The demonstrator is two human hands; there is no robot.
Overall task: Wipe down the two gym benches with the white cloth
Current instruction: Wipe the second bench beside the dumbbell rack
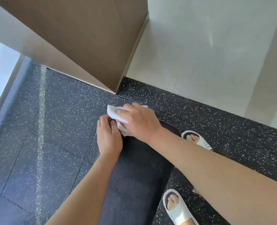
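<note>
Head view: two bare hands work at the far end of a black gym bench.
Cloth: the white cloth looks soft, light and floppy. It should bunch up easily.
Best place to hold: I think a folded wad under the palm, with loose ends tucked in.
Right hand: lies over the cloth, fingers curled on top and holding it.
Left hand: fingertips bent, pinching the cloth's lower edge.
Where the cloth is: under the right fingers, poking out past them to the left, and just ahead of the left fingertips.
Bench: padded, a bit bumpy, right under both wrists.
</note>
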